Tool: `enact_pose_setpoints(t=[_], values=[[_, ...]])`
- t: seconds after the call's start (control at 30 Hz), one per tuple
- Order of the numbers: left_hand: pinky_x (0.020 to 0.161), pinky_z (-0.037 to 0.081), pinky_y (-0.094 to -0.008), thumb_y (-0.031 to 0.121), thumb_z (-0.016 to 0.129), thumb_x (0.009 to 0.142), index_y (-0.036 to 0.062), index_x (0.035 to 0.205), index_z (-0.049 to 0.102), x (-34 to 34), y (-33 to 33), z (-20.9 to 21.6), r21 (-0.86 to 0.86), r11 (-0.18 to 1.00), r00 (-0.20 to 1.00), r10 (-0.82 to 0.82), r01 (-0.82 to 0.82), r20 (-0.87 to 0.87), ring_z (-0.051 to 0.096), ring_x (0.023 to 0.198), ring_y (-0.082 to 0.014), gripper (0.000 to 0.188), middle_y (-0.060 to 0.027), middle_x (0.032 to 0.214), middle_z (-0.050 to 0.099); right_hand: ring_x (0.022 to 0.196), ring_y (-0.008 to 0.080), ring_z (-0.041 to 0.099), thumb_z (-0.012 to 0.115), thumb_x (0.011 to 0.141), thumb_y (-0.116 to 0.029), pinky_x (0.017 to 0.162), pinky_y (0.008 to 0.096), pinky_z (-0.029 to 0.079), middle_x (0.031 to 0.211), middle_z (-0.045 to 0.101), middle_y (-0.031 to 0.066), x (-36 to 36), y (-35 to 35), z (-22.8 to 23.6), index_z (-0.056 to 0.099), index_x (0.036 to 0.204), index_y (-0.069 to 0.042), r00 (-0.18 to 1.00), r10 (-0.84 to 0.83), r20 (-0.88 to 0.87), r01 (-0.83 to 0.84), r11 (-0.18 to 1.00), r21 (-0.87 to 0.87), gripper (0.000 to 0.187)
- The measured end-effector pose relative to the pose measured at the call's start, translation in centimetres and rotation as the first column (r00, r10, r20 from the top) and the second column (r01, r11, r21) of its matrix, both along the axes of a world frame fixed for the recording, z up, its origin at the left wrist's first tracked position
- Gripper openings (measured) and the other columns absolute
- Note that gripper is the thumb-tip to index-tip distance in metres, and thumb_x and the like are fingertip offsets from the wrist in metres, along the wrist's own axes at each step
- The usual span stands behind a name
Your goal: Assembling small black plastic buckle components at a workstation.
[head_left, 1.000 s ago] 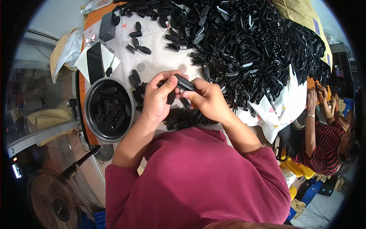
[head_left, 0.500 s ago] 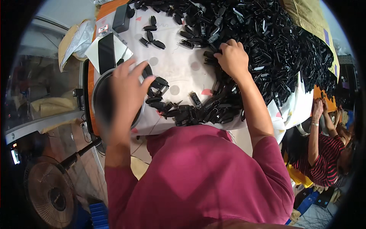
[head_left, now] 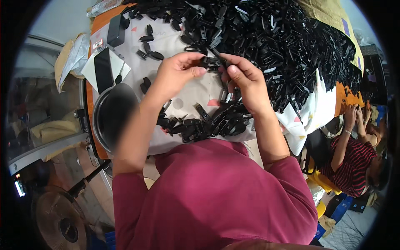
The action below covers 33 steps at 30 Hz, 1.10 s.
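Note:
My left hand (head_left: pixel 179 75) and my right hand (head_left: pixel 248 81) come close together above the middle of the cloth-covered table. Between them is a small black clip-like part (head_left: pixel 211 63), its exact kind too small to make out. Thumb and fingers of my left hand pinch its left end. The fingertips of my right hand close on its right side, where a thin dark piece sticks up. Behind and to the right rises a big heap of similar black parts (head_left: pixel 287 46). A smaller cluster of them (head_left: pixel 196 127) lies along the near table edge.
At the left are a round dark container (head_left: pixel 100 121), a phone (head_left: pixel 103 71) on a white sheet, and a dark grey box (head_left: pixel 116 31). Several loose parts (head_left: pixel 148 41) lie nearby. A fan (head_left: pixel 62 223) stands lower left. Another person (head_left: pixel 352 166) works at the right.
My left hand has moved right, away from the round container, and my right hand has left the heap. Both have met around a black part. The view has shifted slightly.

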<state>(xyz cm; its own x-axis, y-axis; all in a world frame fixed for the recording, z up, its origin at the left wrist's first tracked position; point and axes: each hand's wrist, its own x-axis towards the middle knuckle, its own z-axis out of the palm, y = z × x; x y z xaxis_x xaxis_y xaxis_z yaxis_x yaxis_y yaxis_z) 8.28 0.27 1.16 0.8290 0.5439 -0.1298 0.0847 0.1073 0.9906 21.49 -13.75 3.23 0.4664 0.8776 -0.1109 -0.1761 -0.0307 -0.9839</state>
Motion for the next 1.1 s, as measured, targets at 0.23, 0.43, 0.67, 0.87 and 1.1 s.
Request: enact_pose_setpoints(t=[0.23, 0.43, 0.67, 0.87, 1.1], values=[[0.075, 0.047, -0.0218, 0.001, 0.067, 0.074, -0.0027, 0.108, 0.056, -1.8, -2.3, 2.3, -0.059, 0.997, 0.972, 0.057, -0.044, 0.229, 0.057, 0.082, -0.0093, 0.035, -0.0067, 0.093, 0.062, 0.059, 0.0072, 0.05, 0.061, 0.079, -0.001, 0.048, 0.0168, 0.037, 0.086, 0.059, 0.0074, -1.5, -0.1, 1.2, 0.06, 0.099, 0.002, 0.905, -0.094, 0.415, 0.006, 0.978, 0.208, 0.021], [0.076, 0.047, -0.0227, 0.001, 0.066, 0.075, -0.0037, 0.107, 0.055, -2.1, -3.2, 3.1, -0.131, 0.991, 0.973, 0.023, 0.007, 0.231, 0.057, 0.083, -0.0098, 0.034, -0.0071, 0.093, 0.062, 0.076, 0.0155, 0.057, 0.064, 0.069, 0.011, 0.06, 0.0226, 0.046, 0.092, 0.058, 0.0117, -1.6, 0.4, 0.7, 0.062, 0.094, 0.002, 0.43, -0.401, 0.809, -0.113, 0.865, 0.489, 0.027], [0.076, 0.048, -0.0226, 0.0, 0.065, 0.076, -0.0041, 0.107, 0.055, -1.8, -3.0, 3.1, -0.071, 0.996, 0.96, 0.078, -0.061, 0.268, 0.058, 0.083, -0.0106, 0.033, -0.0074, 0.091, 0.062, 0.082, 0.0193, 0.059, 0.053, 0.083, 0.001, 0.065, 0.0268, 0.052, 0.114, 0.052, 0.0197, -2.3, -0.7, 0.7, 0.054, 0.109, 0.005, 0.988, -0.11, 0.104, 0.059, 0.913, 0.405, 0.026], [0.073, 0.048, -0.022, 0.0, 0.065, 0.076, -0.0048, 0.106, 0.056, -1.8, -3.2, 2.8, -0.049, 0.997, 0.967, 0.065, -0.055, 0.248, 0.058, 0.081, -0.0104, 0.031, -0.0076, 0.091, 0.062, 0.078, 0.0214, 0.058, 0.061, 0.072, 0.005, 0.063, 0.0266, 0.048, 0.096, 0.059, 0.0124, -1.2, -0.5, 0.4, 0.059, 0.106, -0.004, 0.677, -0.2, 0.708, -0.109, 0.924, 0.365, 0.035], [0.073, 0.048, -0.0222, -0.003, 0.063, 0.075, -0.0037, 0.105, 0.057, -2.1, -3.6, 2.6, 0.027, 0.994, 0.974, 0.096, -0.104, 0.207, 0.058, 0.082, -0.0108, 0.031, -0.0065, 0.091, 0.061, 0.071, 0.0258, 0.057, 0.06, 0.063, 0.007, 0.06, 0.0312, 0.048, 0.092, 0.058, 0.0122, -0.7, -0.6, 0.3, 0.057, 0.106, -0.001, 0.314, -0.326, 0.892, -0.178, 0.902, 0.393, 0.044]])
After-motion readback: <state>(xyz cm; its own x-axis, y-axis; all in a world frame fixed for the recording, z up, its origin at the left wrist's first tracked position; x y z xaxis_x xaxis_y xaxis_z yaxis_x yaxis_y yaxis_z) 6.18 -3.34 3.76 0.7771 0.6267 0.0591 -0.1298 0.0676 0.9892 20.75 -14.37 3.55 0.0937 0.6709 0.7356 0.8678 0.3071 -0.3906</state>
